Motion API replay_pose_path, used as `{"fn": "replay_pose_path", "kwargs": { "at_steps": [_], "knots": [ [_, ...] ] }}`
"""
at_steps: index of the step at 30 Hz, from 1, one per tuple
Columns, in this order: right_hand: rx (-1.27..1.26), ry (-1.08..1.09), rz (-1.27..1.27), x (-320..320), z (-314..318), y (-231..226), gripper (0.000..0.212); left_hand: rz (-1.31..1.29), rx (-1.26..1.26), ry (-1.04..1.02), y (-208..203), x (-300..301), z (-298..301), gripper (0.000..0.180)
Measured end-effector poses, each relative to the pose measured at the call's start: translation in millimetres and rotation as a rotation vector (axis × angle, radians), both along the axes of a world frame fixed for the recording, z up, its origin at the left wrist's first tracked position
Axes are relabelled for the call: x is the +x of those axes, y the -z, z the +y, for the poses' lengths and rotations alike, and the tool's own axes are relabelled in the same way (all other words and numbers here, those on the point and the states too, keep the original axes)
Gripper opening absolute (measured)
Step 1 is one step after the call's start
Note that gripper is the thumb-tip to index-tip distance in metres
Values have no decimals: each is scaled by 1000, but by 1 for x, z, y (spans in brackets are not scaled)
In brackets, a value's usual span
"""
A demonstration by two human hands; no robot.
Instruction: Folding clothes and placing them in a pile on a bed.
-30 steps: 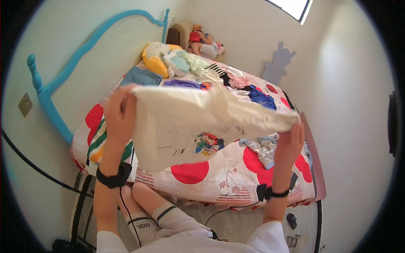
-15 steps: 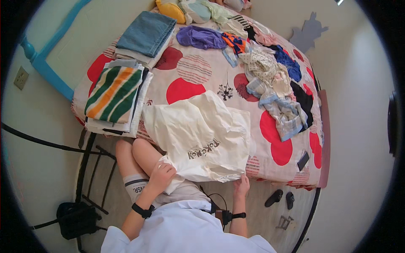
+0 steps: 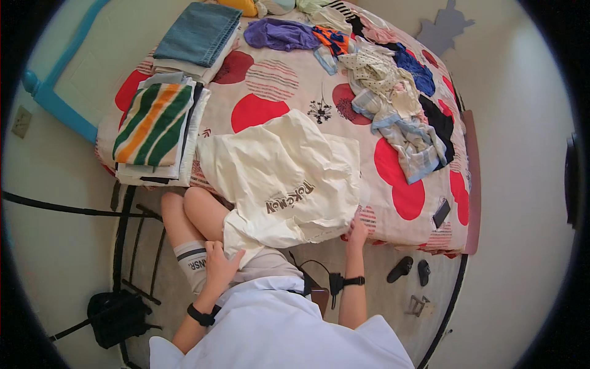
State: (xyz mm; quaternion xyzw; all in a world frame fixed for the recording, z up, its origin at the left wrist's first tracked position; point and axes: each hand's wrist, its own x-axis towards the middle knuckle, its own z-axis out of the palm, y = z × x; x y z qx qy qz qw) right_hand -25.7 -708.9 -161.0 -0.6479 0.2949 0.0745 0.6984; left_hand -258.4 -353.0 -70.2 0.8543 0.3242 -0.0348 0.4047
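A cream T-shirt (image 3: 276,166) with dark printed lettering lies spread and wrinkled over the front edge of the bed, its lower left part draped onto my lap. My left hand (image 3: 221,267) rests by that lower left corner, thumb spread away from the curled fingers and touching the cloth's edge. At the lower right corner, my right hand (image 3: 356,232) has its fingers closed at the hem, partly hidden by the cloth.
Folded clothes stand at the left: a striped stack (image 3: 153,126) and a stack topped with blue denim (image 3: 198,34). Loose garments (image 3: 381,74) lie heaped at the right, near a purple cloth (image 3: 279,34). A phone (image 3: 441,213) sits near the bed's right corner; slippers (image 3: 401,269) are on the floor.
My left hand has shifted left and down, its fingers loosening from the T-shirt's edge. My right hand has moved up along the right side. The whole view has shifted slightly.
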Motion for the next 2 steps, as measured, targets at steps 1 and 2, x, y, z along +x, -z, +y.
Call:
{"fn": "replay_pose_path", "kwargs": {
  "at_steps": [1, 2],
  "knots": [
    [57, 6, 32, 12, 9, -10, 28, 46, -26, 6, 7, -1, 3, 63],
    [118, 10, 61, 27, 22, -21, 28, 89, -48, 12, 14, 2, 8, 66]
  ]
}}
